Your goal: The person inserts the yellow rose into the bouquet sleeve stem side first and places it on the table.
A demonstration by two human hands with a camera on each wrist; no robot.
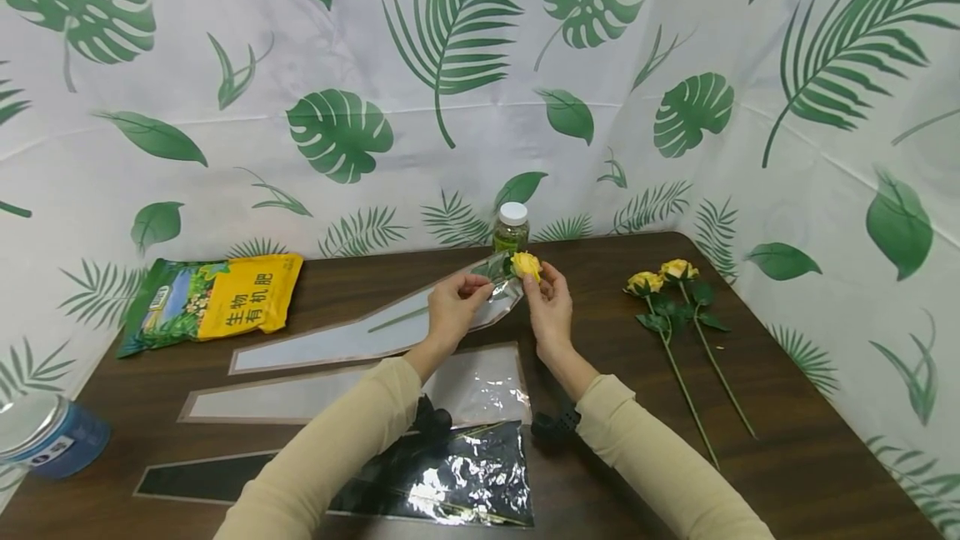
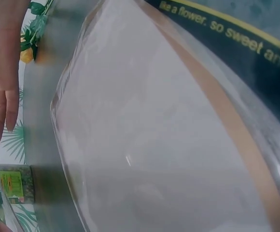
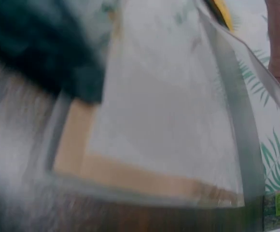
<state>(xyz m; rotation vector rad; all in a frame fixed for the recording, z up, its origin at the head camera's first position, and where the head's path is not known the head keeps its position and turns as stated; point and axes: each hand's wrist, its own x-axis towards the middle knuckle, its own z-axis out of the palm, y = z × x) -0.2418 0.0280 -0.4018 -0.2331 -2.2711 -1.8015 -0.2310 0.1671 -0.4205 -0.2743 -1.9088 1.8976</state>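
In the head view a yellow rose (image 1: 526,264) lies with its green stem inside a clear, pale flower sleeve (image 1: 322,346) with a brownish border. My left hand (image 1: 452,304) pinches the sleeve's edge near its wide end. At the bloom, my right hand (image 1: 551,312) grips the rose with thumb and fingers. Nearer to me lie a second pale sleeve (image 1: 480,382) and a shiny black sleeve (image 1: 472,473), both flat and partly hidden by my left arm. The left wrist view shows the second sleeve (image 2: 140,121) close up; the right wrist view is blurred.
Two yellow roses (image 1: 678,270) with long stems lie on the brown table (image 1: 795,457) at right. Behind my hands stands a white-lidded jar (image 1: 512,227). A yellow and green fertilizer bag (image 1: 217,298) lies at back left, and a blue can (image 1: 63,436) at the left edge.
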